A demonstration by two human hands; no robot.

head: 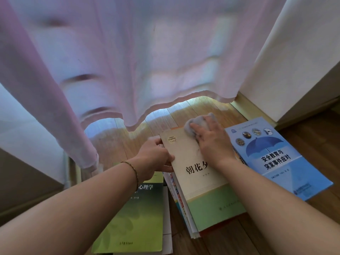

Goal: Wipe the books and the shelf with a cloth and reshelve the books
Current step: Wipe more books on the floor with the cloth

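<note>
Our right hand (211, 144) pressed the grey cloth (199, 124) under flat fingers (197, 128) onto the cream book (195, 172); our left hand (156, 155) gripped its edge with curled fingers.

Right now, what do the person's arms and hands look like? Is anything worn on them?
Both arms are bare, with no sleeves showing and no gloves. The left hand has a thin gold-coloured bracelet around its wrist. The right hand shows no ring, watch or bracelet.
</note>
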